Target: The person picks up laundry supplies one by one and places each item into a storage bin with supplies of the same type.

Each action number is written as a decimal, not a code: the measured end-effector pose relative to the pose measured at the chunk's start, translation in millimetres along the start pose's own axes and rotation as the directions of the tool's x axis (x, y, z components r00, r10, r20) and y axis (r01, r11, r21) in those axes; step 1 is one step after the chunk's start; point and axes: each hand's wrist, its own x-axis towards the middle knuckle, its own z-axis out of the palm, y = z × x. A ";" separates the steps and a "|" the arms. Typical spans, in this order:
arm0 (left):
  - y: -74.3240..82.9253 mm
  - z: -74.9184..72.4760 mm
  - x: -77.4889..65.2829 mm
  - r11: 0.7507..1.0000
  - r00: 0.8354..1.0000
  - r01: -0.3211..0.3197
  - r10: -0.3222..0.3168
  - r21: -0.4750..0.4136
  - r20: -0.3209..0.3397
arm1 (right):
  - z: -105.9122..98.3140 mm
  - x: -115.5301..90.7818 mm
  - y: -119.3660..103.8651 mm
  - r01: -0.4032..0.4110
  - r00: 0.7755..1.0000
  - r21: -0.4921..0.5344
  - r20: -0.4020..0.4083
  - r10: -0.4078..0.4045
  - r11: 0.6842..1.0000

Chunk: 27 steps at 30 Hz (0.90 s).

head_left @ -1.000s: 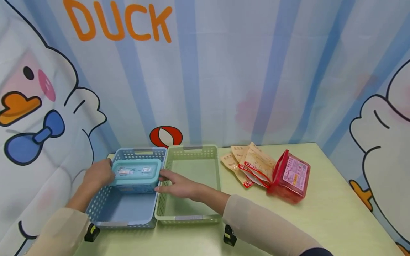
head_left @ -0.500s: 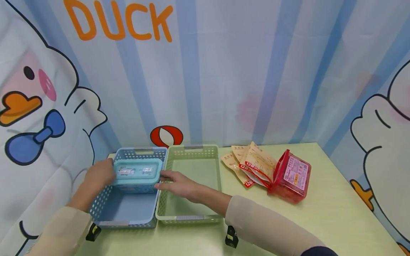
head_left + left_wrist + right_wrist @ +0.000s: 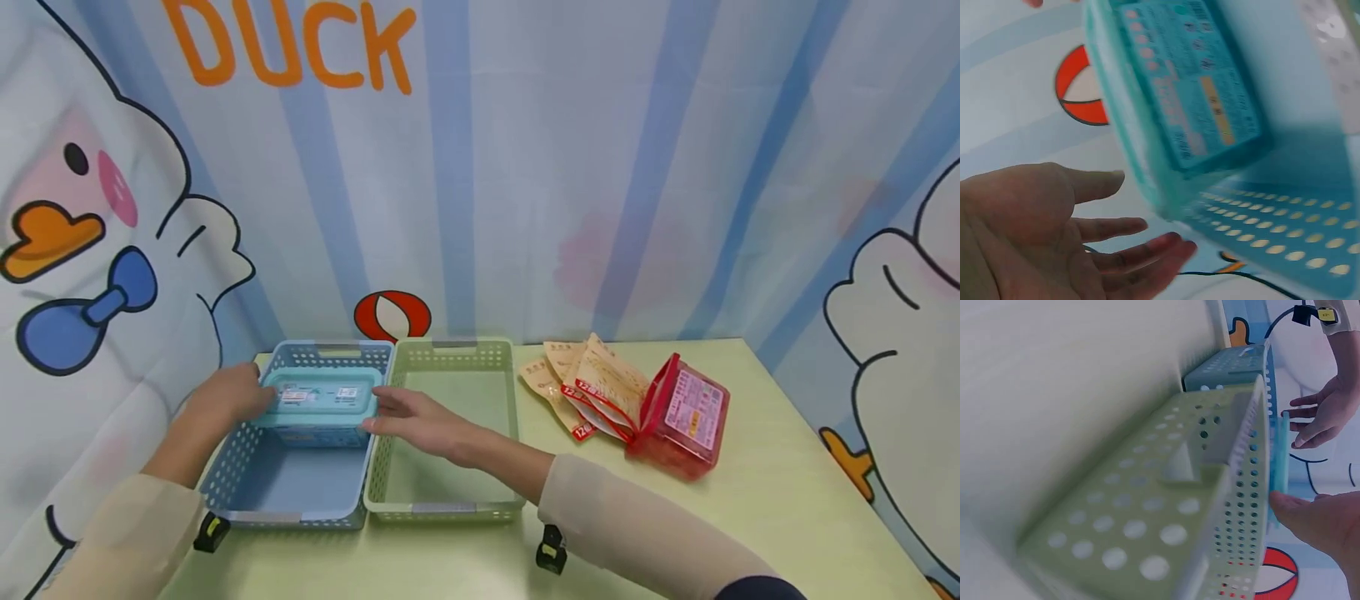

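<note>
A turquoise lidded plastic box [image 3: 326,392] sits in the back part of the blue basket [image 3: 300,518], its lid about level with the basket's rim. My left hand [image 3: 228,393] is at the box's left end. In the left wrist view, the left hand's fingers are spread and fairly straight, with the thumb apart from the lid. At the box's right end is my right hand [image 3: 427,425], its fingers extended over the green basket [image 3: 442,507]. Its thumb [image 3: 1291,506] lies at the lid's edge in the right wrist view; its other fingertips are partly hidden.
The two baskets stand side by side on the pale table [image 3: 600,517]. Right of them lie several beige pouches [image 3: 592,379] with red edges, against a red clear-sided container [image 3: 682,417] tipped over. A duck-print curtain [image 3: 517,208] hangs behind.
My left hand has shifted slightly and loosened from the box's left end. The right hand's fingers have opened a little. The box stays in the blue basket; the head view tilts slightly.
</note>
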 end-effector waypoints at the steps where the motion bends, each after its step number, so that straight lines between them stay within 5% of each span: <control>1: 3.9 -2.0 -2.3 1.000 1.000 -0.003 0.003 0.009 0.003 | -1.9 -1.9 -2.2 0.005 1.000 -0.026 0.001 -0.005 1.000; 7: 31.5 -8.5 -13.8 0.990 0.988 -0.141 0.143 0.027 -0.062 | -12.6 -13.9 -15.3 0.058 0.998 -0.221 0.012 -0.057 0.973; 13: 61.4 -12.4 -22.9 0.968 0.956 -0.250 0.249 0.012 -0.154 | -25.5 -26.1 -27.7 0.140 0.988 -0.468 0.013 -0.151 0.873; 20: 83.3 -17.2 -32.5 0.902 0.876 -0.432 0.418 -0.008 -0.241 | -47.5 -41.7 -37.2 0.213 0.974 -0.612 0.074 -0.213 0.762; 27: 98.7 -12.9 -32.8 0.845 0.801 -0.535 0.518 0.030 -0.300 | -68.8 -56.8 -40.5 0.226 0.970 -0.710 0.103 -0.218 0.667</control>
